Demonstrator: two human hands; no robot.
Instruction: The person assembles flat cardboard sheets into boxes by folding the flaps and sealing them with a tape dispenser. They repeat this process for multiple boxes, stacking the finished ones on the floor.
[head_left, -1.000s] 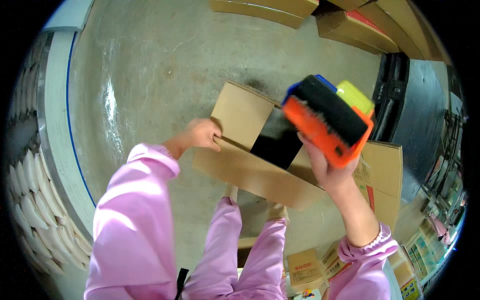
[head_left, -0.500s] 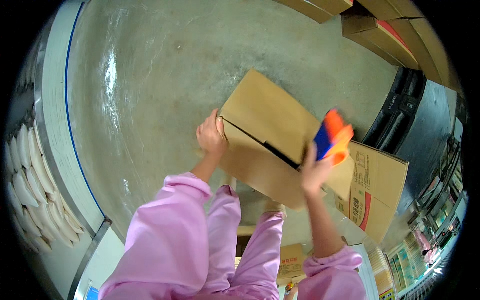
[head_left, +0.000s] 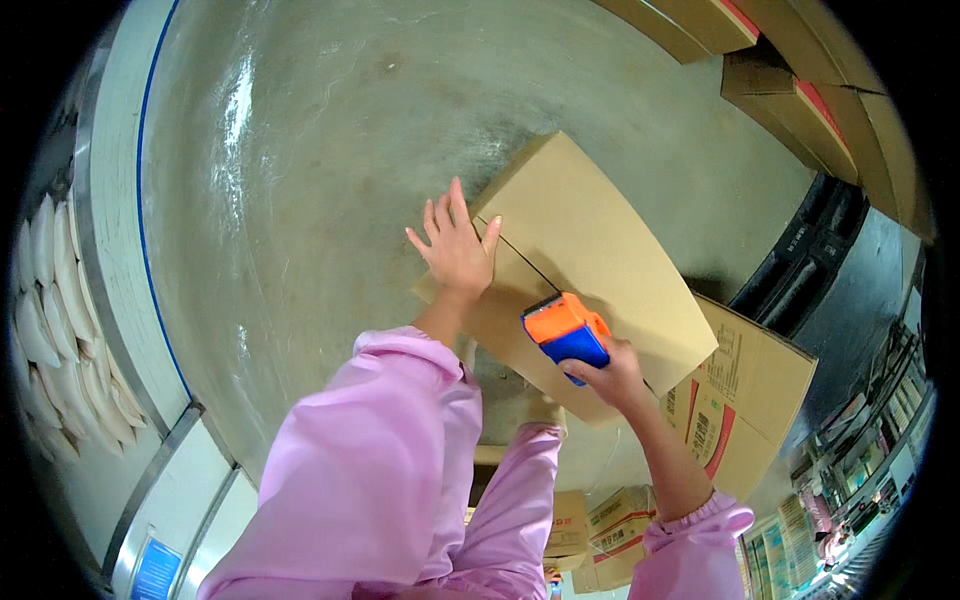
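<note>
A plain brown cardboard box (head_left: pixel 615 235) stands in front of me, its top flaps folded down with a thin dark seam between them. My left hand (head_left: pixel 460 252) rests at the left end of that seam, fingers spread and the thumb lying on the flap. An orange and blue tape dispenser (head_left: pixel 562 325) is gripped in my right hand (head_left: pixel 612 375). Its orange head sits over the seam, near the middle of the box top. Whether it touches the cardboard, I cannot tell.
A printed carton (head_left: pixel 755 385) lies right of the box, beside a black pallet (head_left: pixel 803 255). Brown cartons (head_left: pixel 800 110) stand at the far right, and smaller ones (head_left: pixel 615 535) by my feet. White filled bags (head_left: pixel 75 350) lie beyond the pale ledge (head_left: pixel 125 200) on the left.
My right hand has brought the tape dispenser leftward and down onto the seam, its head now turned left. The flaps' gap has narrowed to a thin line. My left hand's fingers have spread.
</note>
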